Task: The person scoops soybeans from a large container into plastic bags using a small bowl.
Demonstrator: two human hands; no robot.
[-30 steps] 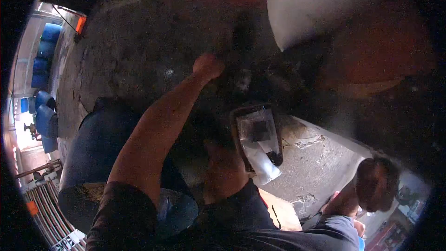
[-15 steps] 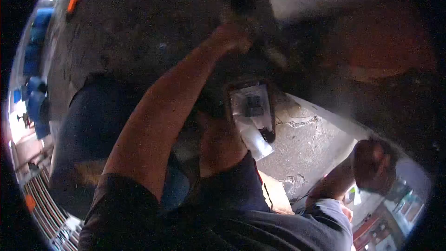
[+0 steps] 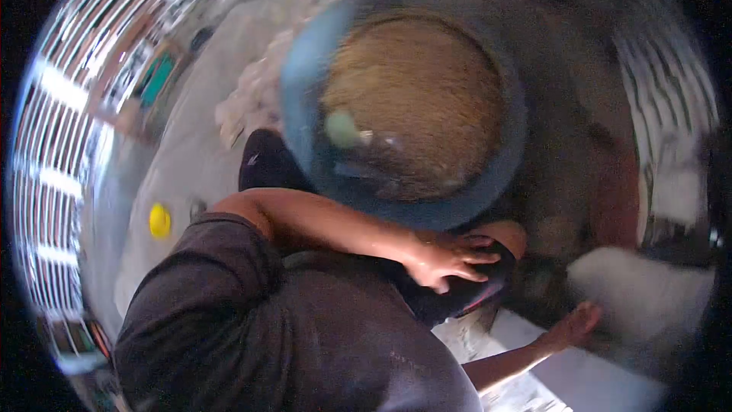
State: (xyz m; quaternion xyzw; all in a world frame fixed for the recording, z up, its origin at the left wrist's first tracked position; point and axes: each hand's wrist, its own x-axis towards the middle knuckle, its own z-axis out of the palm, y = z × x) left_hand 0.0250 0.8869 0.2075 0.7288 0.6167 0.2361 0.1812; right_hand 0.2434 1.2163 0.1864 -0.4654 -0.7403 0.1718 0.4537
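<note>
My left hand (image 3: 446,258), fingers spread and holding nothing visible, lies across my body over my dark shorts (image 3: 499,268); whether it touches them cannot be told. Just beyond it, in front of me, stands the blue tub (image 3: 299,80), broadly filled with brown, grain-like matter (image 3: 419,91), a pale green item (image 3: 343,129) near its closer left side. My right hand (image 3: 573,326), blurred, is near a whitish sack (image 3: 640,286); I cannot tell its grip. A yellow object (image 3: 159,220) lies well apart, at left.

Dk grey short-slv tee (image 3: 343,336), lower ctr of frame; dk shorts (image 3: 268,172) w/ small pale mark (image 3: 253,159), ctr left.
</note>
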